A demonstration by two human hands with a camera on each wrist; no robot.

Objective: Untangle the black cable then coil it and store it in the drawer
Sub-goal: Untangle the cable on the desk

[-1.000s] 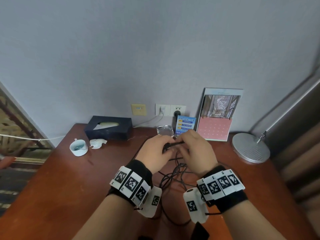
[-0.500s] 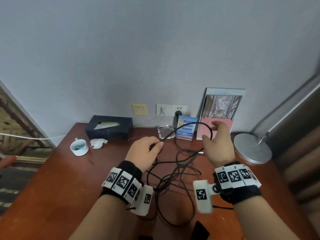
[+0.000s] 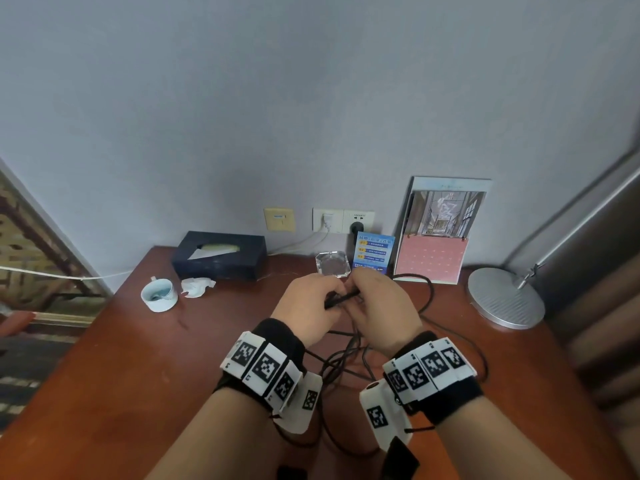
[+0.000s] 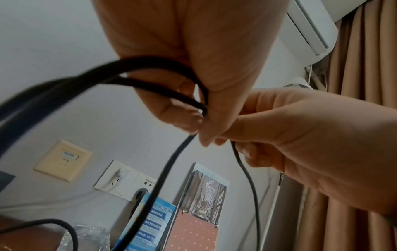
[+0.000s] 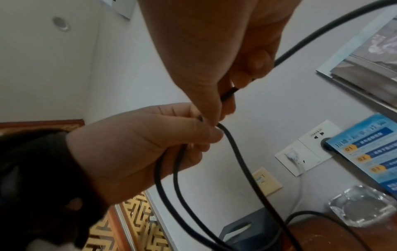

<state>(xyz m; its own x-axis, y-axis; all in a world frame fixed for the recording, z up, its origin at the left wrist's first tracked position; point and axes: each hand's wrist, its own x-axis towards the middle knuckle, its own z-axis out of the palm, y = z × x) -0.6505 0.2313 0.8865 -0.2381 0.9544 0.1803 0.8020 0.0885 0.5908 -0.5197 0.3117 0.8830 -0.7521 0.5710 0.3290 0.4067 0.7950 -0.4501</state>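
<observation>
The black cable [image 3: 341, 300] is held between both hands above the middle of the brown table [image 3: 138, 358]. My left hand [image 3: 330, 301] grips gathered loops of it [image 4: 159, 74], fingers curled round them. My right hand [image 3: 356, 296] pinches a strand [image 5: 228, 92] right against the left hand's fingertips. The rest of the cable lies in a loose tangle [image 3: 341, 363] on the table under my wrists, and one loop [image 3: 430, 289] curves out to the right. No drawer is in view.
Along the back wall stand a dark tissue box [image 3: 220, 254], a glass ashtray [image 3: 332, 268], a blue card [image 3: 372, 252] and a calendar [image 3: 440, 237]. A white cup [image 3: 159, 294] and crumpled tissue [image 3: 197, 285] sit at the left. A lamp base [image 3: 505, 297] is at the right.
Half a second ago my right hand was out to the right with a raised loop of cable. It has come back to the left hand, bringing that strand into the gathered loops.
</observation>
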